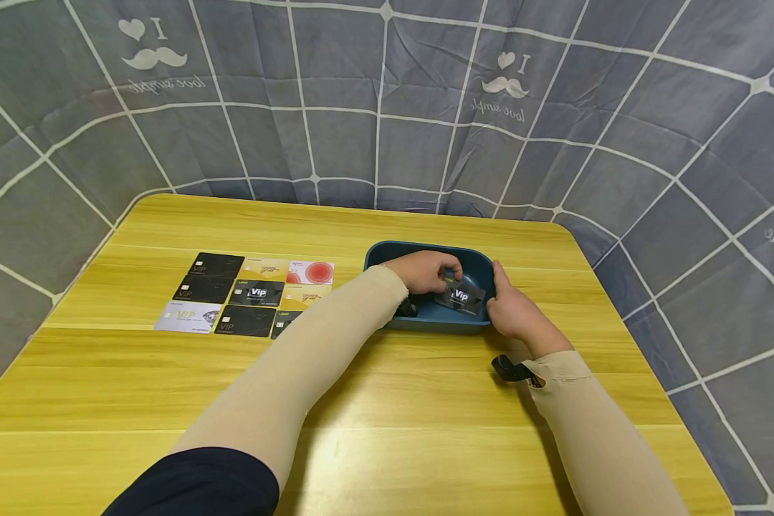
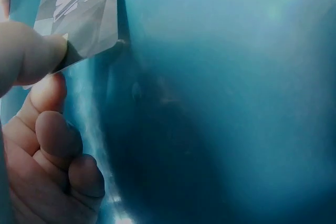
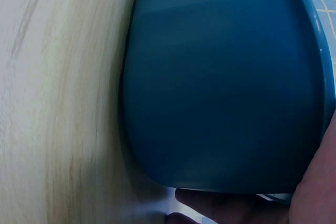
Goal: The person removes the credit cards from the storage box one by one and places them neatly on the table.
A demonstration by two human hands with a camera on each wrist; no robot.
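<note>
A dark grey card (image 1: 461, 297) with "Vip" printed on it is inside a blue plastic bin (image 1: 435, 326). My left hand (image 1: 421, 271) reaches into the bin and pinches one edge of that card. In the left wrist view, the thumb (image 2: 37, 51) lies over the card (image 2: 84, 11) and a fingertip is beneath it. At the bin's right end, my right hand (image 1: 516, 312) holds the wall at the rim. The right wrist view shows fingers (image 3: 226, 205) along the outside of the bin (image 3: 220, 87); the thumb's hold is partly hidden.
Left of the bin, several cards lie in close rows, among them a black card (image 1: 216, 265), a silver card (image 1: 187, 317) and a red-and-white card (image 1: 311, 272). My left forearm partly covers the lower-right card (image 1: 282, 322). A grey checked curtain (image 1: 348, 86) surrounds the wooden table (image 1: 387, 444).
</note>
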